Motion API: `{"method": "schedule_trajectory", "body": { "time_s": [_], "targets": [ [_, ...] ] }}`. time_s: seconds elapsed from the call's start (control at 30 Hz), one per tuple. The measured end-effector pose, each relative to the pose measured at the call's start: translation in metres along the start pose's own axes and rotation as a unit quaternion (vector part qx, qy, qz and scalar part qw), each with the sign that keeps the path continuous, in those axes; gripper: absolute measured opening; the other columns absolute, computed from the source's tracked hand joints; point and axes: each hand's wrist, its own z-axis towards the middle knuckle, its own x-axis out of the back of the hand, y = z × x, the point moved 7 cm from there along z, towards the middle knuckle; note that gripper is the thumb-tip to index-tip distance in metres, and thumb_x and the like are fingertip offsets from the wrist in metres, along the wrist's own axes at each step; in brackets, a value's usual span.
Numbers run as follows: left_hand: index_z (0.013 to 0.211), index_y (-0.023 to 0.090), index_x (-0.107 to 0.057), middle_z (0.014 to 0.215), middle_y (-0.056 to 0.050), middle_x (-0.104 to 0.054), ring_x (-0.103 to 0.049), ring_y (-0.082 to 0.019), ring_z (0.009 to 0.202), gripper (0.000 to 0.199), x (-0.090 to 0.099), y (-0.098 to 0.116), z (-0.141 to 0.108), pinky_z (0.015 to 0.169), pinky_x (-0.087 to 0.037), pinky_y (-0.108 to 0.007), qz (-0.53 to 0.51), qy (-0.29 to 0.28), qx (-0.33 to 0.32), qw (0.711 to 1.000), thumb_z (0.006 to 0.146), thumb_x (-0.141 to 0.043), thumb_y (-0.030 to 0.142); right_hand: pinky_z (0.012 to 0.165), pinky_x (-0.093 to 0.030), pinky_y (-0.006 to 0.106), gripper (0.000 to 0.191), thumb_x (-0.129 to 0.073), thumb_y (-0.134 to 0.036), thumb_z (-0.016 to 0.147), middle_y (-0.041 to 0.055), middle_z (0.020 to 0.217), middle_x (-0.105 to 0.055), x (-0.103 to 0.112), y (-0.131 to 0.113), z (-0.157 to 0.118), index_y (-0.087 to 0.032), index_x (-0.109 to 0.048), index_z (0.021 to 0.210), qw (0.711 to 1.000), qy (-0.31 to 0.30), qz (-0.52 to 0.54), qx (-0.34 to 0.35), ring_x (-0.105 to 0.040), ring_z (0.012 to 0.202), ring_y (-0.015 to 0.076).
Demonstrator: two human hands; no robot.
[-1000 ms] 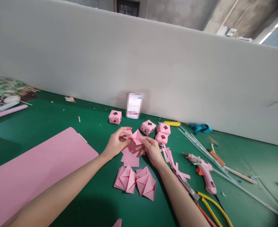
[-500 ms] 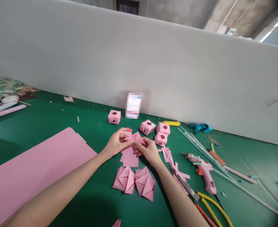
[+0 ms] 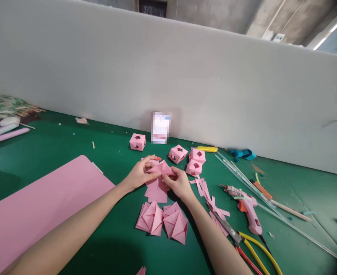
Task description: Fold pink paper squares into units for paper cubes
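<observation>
Left hand: the bare left hand (image 3: 139,173) pinches the left side of a small piece of pink paper folded to a raised point (image 3: 163,167), thumb in front; a red patterned wrap (image 3: 157,158) sits at one fingertip.
Right hand: the bare right hand (image 3: 182,185) grasps the same folded piece at its right side, its thumb against the lower edge.
Folded piece: held between both hands, above a loose pile of flat pink paper pieces (image 3: 157,195) — whether it touches them, I cannot tell.
Folded stacks: nearer the wearer lie a left stack of creased pink paper units (image 3: 150,218) and, just beside it, a right stack of creased pink paper units (image 3: 176,223).
Hollow shapes: beyond the hands stand four faceted pink paper shapes with diamond-like holes (image 3: 178,154); one is apart to the left, and two at the right touch.
Cutting side: thin pink paper strips (image 3: 202,188) lie right of the right hand, with metal scissors with yellow and red handles (image 3: 232,232) over some of them.
Glue gun: a pink plastic glue gun with an orange trigger (image 3: 249,209) lies farther right, near long clear sticks (image 3: 300,231).
Large sheet: a big flat pink sheet with a rounded corner (image 3: 54,206) covers the left of the green tabletop (image 3: 105,248).
Back edge: a white upright card, its face pixelated (image 3: 160,128), stands before the pale panel (image 3: 99,68); a yellow-handled cutter (image 3: 207,149) lies right of it.
</observation>
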Motion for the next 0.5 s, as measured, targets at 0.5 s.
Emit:
{"method": "schedule_trajectory", "body": {
  "time_s": [0.5],
  "targets": [
    [0.116,0.020,-0.053,0.064,0.008,-0.056,-0.053,-0.010,0.051,0.057,0.007,-0.008,-0.001,0.048,-0.040,-0.021,-0.125,0.012,0.044,0.991,0.071,-0.085,0.032,0.034,-0.039,0.015,0.022,-0.076,-0.033,0.069,-0.0022,0.052,-0.064,0.014,0.008,0.003,-0.017,-0.061,0.074,0.976,0.075,0.195,-0.068,-0.054,0.037,0.0084]
  ]
}}
